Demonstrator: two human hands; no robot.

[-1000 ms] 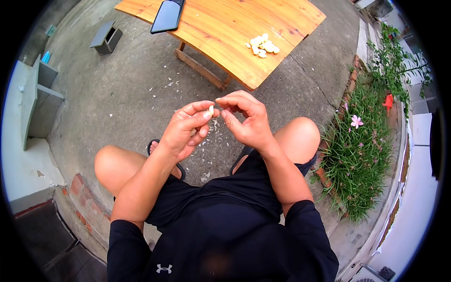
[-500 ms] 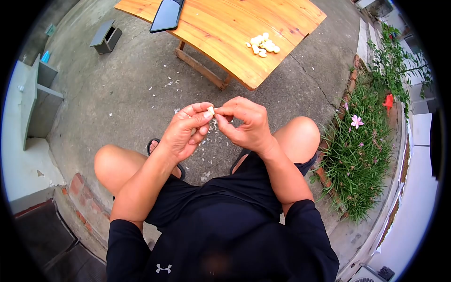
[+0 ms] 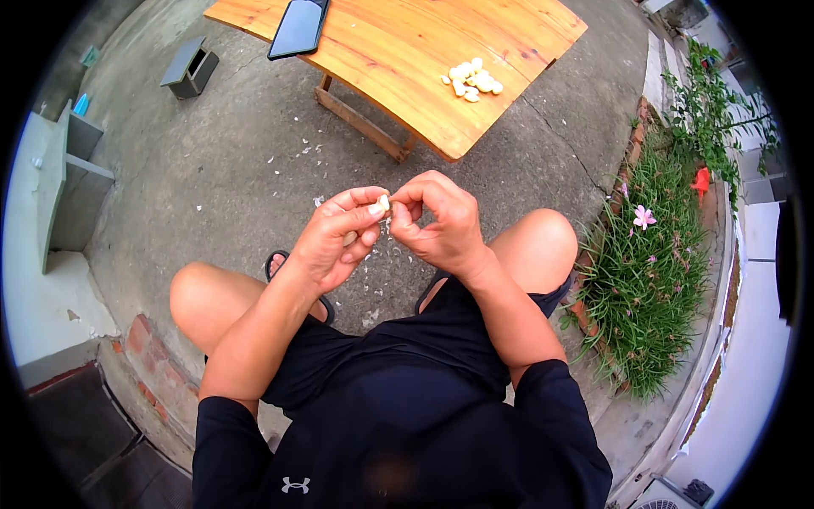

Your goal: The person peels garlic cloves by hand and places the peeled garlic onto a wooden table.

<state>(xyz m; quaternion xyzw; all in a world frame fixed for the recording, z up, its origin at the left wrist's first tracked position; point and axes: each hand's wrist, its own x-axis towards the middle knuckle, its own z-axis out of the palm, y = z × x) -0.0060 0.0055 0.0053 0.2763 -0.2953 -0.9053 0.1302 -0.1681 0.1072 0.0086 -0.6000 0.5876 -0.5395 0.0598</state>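
Note:
Over the ground between my knees, my left hand (image 3: 332,236) pinches a pale garlic clove (image 3: 384,204) between thumb and forefinger. Its other fingers curl inward below. Right beside the clove, my right hand (image 3: 439,222) is closed in a pinch, thumb against forefinger, close to the clove's edge. Whether a bit of skin sits in that pinch is too small to make out. A small pile of peeled garlic cloves (image 3: 472,79) lies near the right corner of the wooden table (image 3: 398,64).
A dark phone (image 3: 298,27) lies at the table's left edge. Pale skin scraps (image 3: 370,318) litter the concrete around my sandals. To the right grows a brick-edged bed of grassy plants (image 3: 640,288). A grey box (image 3: 190,68) stands at the far left.
My right fingertips have drawn slightly away from the clove and closed tighter. More of the clove shows in my left hand, which stays nearly in place.

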